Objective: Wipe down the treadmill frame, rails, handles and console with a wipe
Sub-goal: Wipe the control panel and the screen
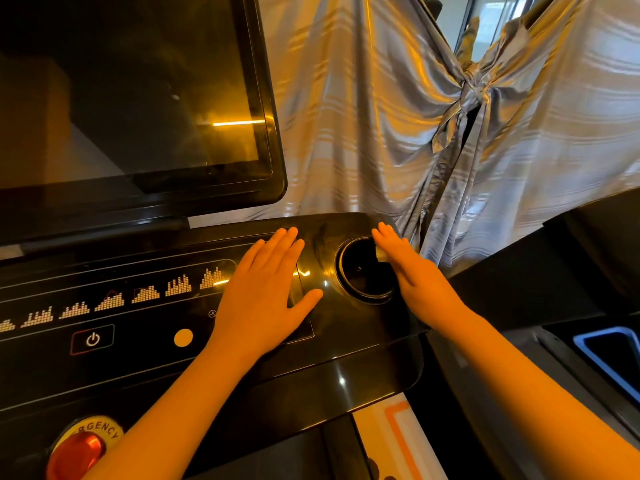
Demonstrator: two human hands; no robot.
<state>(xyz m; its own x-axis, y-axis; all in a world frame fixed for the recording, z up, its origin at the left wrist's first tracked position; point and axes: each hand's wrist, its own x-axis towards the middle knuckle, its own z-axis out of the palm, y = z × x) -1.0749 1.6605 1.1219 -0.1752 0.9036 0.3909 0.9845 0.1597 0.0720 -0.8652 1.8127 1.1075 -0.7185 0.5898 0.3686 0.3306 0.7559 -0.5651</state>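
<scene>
Wipe (381,252) pressed under flat-fingered right grip (415,275) on cup holder (360,275) rim — left grip (266,296) spread beside it, probably bracing.

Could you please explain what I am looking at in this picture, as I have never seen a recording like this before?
There is no robot here. The single picture comes from a camera worn on a person's head, looking forward and down at their own bare arms. They stand at a treadmill's glossy black console, with its large dark screen above. The left hand rests flat on the control panel, fingers straight, holding nothing. The right hand lies at the rim of the round black cup holder, pressing a small pale wipe, mostly hidden under its fingers. A red emergency stop button sits at the lower left. A silvery striped curtain hangs behind.
</scene>
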